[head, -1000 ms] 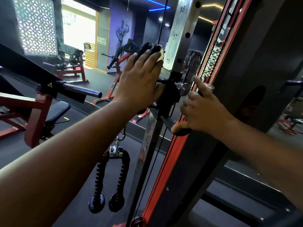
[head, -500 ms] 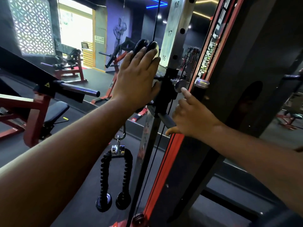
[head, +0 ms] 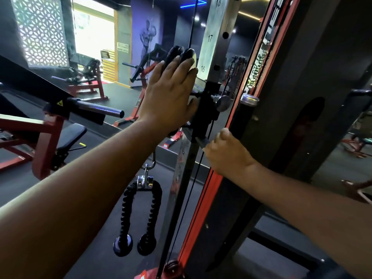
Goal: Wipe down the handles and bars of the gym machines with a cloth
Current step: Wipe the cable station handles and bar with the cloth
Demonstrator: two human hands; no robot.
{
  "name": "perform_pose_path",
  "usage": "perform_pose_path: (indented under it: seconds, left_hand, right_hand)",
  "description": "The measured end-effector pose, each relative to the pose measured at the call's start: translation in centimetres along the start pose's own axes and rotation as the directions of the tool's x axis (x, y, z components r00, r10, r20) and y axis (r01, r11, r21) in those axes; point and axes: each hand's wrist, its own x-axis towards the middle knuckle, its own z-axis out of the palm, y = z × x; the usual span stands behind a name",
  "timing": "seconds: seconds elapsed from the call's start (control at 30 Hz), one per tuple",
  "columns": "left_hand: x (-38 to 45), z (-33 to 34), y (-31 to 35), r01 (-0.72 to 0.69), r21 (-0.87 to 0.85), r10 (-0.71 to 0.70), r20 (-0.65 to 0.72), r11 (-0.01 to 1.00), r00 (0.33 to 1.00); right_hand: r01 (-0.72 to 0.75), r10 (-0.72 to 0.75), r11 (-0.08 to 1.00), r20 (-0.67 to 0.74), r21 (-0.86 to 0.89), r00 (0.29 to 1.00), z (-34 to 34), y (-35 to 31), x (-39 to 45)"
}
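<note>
Left hand (head: 169,97) at frame centre, fingers straight, presses flat on black pulley carriage (head: 205,109); right hand (head: 227,152), fingers curled, grips its lever (head: 201,142) below.

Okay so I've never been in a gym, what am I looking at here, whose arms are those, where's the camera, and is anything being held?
The camera sits on the person's head, looking forward and down, so the two bare arms are their own. They stand at a cable machine: a tall metal post with holes numbered 16, 17 and 18, along which a black sliding carriage can be set higher or lower. The left hand lies with straight fingers over the black pulley wheels on that carriage. The right hand curls round a dark lever below it. A black rope handle with two knobbed ends hangs from the cable. Red weight benches stand behind. No cloth is visible.
</note>
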Motion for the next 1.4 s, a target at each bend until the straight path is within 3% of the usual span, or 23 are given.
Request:
perform_pose_path:
  seconds: [0.1,0.2,0.47,0.57,0.7,0.8,0.87,0.93,1.07,1.17,1.27,1.4]
  left_hand:
    - [-0.1,0.0,-0.5,-0.003,0.003,0.003,-0.001,1.000,1.000]
    - [-0.2,0.1,-1.2,-0.012,-0.005,0.012,-0.019,1.000,1.000]
    - [-0.1,0.4,-0.9,-0.006,0.002,0.006,-0.006,1.000,1.000]
    - [-0.2,0.4,-1.2,-0.005,-0.002,0.005,-0.024,1.000,1.000]
    - [0.0,0.6,-1.3,-0.019,0.003,0.019,-0.026,1.000,0.999]
    - [0.0,0.7,-1.2,-0.021,-0.004,0.020,-0.032,1.000,0.999]
    - [0.0,0.7,-1.2,-0.017,-0.001,0.017,-0.038,1.000,0.999]
    - [0.0,0.7,-1.2,-0.013,-0.002,0.013,-0.034,1.000,0.999]
    - [0.1,0.5,-0.9,-0.011,-0.005,0.011,-0.008,1.000,1.000]
    - [0.0,0.5,-1.0,-0.013,-0.003,0.013,0.004,1.000,1.000]
    - [0.0,0.4,-1.3,-0.013,0.009,0.013,0.002,1.000,1.000]
    - [0.1,0.5,-1.4,-0.023,0.026,0.023,-0.006,0.999,1.000]
  right_hand:
    - [-0.016,-0.004,0.978,-0.093,-0.208,0.996,1.4,0.4,-1.6]
    - [-0.036,-0.035,0.961,-0.250,-0.273,0.968,4.1,0.8,-3.9]
    - [-0.114,0.095,0.984,0.139,0.138,0.986,-0.6,-0.5,1.3]
    - [-0.011,-0.016,0.991,0.206,0.131,0.978,-0.8,-0.3,0.2]
    - [0.149,-0.156,0.986,0.084,0.076,0.984,-0.5,1.5,-2.9]
    - [0.254,-0.303,0.917,0.122,0.309,0.945,-3.3,4.4,-3.0]
    - [0.115,-0.273,0.812,0.197,0.573,0.941,-5.7,6.0,-2.5]
    - [-0.103,-0.082,0.716,0.231,0.690,0.970,-6.9,5.9,-1.5]
    - [-0.416,0.324,0.678,0.263,0.606,0.909,-6.3,1.5,2.9]
    - [-0.534,0.328,0.610,0.427,0.585,0.843,-5.7,-2.9,4.9]
    - [-0.575,0.400,0.656,0.422,0.489,0.814,-4.1,-4.9,5.4]
    - [-0.395,0.274,0.781,0.304,0.483,0.912,-3.7,-5.4,3.5]
